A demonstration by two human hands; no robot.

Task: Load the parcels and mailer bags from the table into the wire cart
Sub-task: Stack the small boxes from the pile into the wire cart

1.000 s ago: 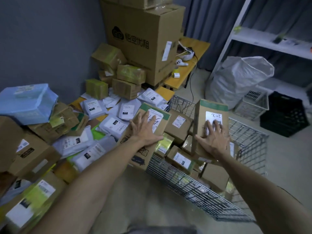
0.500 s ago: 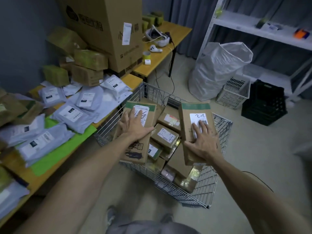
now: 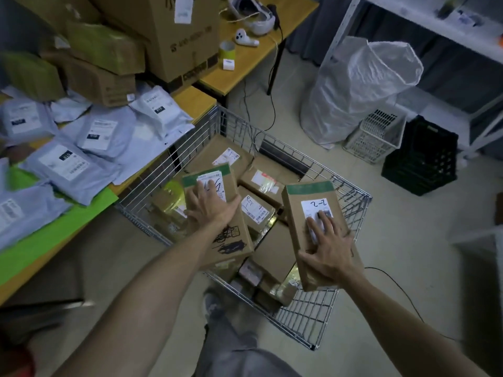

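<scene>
Left hand [image 3: 211, 206], right hand [image 3: 328, 253] hold parcels [image 3: 309, 195] over cart [image 3: 304, 319].

Both bare arms reached forward and down over the wire cart [image 3: 299, 155]. The left hand [image 3: 211, 205] lay palm-down above the cart's left half, fingers spread across a parcel [image 3: 231, 240], gripping its width. The right hand [image 3: 328, 248] clasped a second parcel [image 3: 296, 219] above the cart's right side, thumb on its edge.

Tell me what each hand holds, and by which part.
Left hand grips a green-taped parcel from above, across its label end. Right hand grips the parcel marked 2-2 from above, across its near half.
</scene>
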